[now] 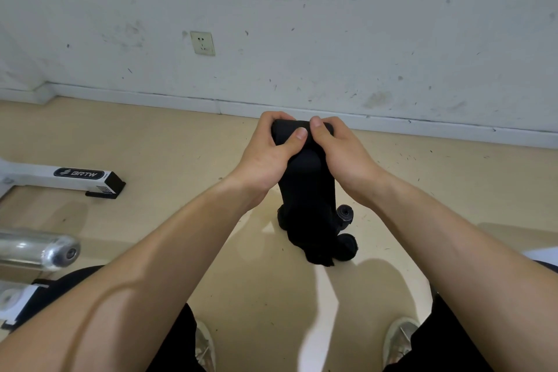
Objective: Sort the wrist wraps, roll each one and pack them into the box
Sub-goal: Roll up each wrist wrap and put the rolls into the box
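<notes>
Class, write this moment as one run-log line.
step: rolling | left hand, right hand: grip wrist wrap | rolled wraps: on floor

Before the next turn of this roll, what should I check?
1. Grip: left hand and right hand both hold the top end of the black wrap: ok.
2. Roll tight and even: the fingers cover it: cannot tell.
3. Tail free: it hangs down among the rolled wraps on the floor; snagged or not: cannot tell.
4. Reach to the box: none in view: not ok.
</notes>
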